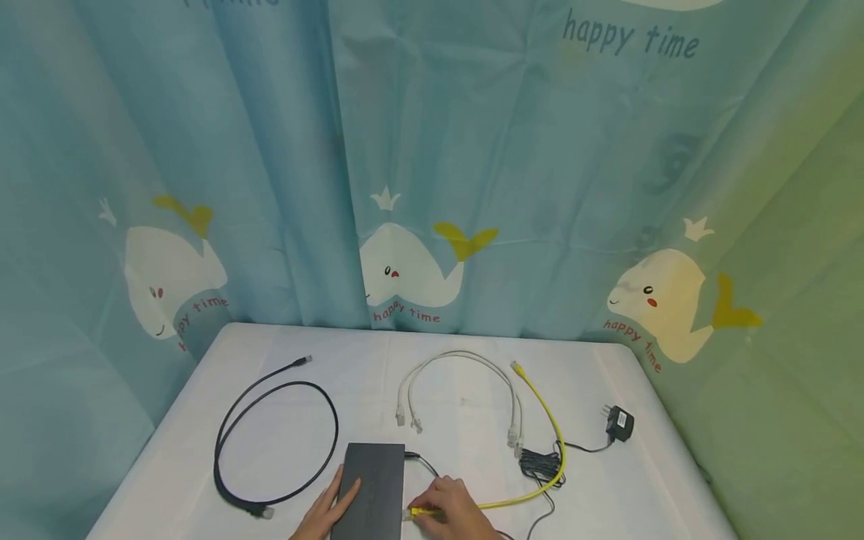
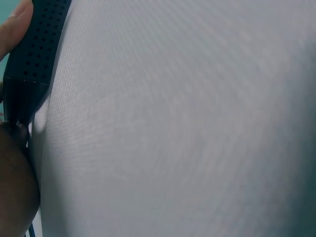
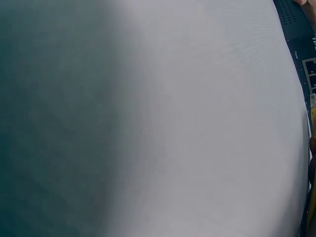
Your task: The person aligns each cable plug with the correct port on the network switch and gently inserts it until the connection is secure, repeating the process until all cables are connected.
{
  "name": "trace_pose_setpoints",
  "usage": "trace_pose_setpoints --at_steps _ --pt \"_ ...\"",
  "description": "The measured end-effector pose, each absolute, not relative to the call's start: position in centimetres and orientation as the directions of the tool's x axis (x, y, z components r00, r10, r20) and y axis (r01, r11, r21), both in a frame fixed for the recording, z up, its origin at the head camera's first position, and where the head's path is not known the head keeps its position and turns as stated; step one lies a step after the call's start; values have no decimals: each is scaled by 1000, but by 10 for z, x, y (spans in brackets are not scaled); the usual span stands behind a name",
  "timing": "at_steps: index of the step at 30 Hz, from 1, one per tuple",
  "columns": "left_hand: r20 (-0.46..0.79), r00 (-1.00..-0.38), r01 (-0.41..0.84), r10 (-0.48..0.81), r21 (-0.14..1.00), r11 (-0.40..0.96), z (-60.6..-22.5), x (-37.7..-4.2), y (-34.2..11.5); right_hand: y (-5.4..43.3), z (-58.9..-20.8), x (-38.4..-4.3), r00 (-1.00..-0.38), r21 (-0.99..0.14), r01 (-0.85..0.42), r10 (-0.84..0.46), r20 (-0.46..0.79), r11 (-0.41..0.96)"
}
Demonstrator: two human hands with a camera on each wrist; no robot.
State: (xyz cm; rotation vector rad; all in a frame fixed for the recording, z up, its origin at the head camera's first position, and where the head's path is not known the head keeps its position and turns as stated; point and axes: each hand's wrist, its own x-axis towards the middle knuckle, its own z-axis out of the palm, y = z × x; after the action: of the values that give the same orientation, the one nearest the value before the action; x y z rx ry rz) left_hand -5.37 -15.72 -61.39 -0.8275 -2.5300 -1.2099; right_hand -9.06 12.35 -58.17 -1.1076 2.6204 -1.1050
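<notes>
The dark network switch (image 1: 373,484) lies on the table at the front, partly cut off by the frame's lower edge. My left hand (image 1: 322,511) grips its left edge, with the thumb over the top. The left wrist view shows the perforated casing of the switch (image 2: 42,44). My right hand (image 1: 451,511) pinches one end of a yellow Ethernet cable (image 1: 562,439) beside the right side of the switch. In the right wrist view, the clear plug (image 3: 313,100) is right at the row of ports (image 3: 310,69). A black power lead (image 1: 421,461) is plugged in farther up that side.
A coiled black Ethernet cable (image 1: 336,420) lies at the left. Two light grey Ethernet cables (image 1: 466,354) arch across the back. On the right are a bundled black cord (image 1: 536,464) and its power adapter (image 1: 619,424). A whale-print curtain (image 1: 432,150) hangs behind the white table (image 1: 270,341).
</notes>
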Motion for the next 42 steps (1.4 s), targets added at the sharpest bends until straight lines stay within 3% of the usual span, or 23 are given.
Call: trace_pose_setpoints --at_steps 8,19,29,37,42 --pt "433 -813 583 390 622 523 -620 -55 -155 127 -587 -91 -781 -756 -485 -607 148 440" --pt "474 -791 611 387 579 539 -619 -57 -156 122 -584 -94 -781 -702 -487 -618 84 520" --pt "469 -797 603 381 570 558 -621 -56 -156 124 -581 -94 -746 -687 -515 -663 64 513" --pt "422 -826 564 374 631 534 -619 -54 -156 123 -577 -92 -750 -661 -531 -657 76 530" --pt "440 -813 582 381 622 524 -617 -54 -156 123 -577 -93 -749 -656 -534 -658 75 533"
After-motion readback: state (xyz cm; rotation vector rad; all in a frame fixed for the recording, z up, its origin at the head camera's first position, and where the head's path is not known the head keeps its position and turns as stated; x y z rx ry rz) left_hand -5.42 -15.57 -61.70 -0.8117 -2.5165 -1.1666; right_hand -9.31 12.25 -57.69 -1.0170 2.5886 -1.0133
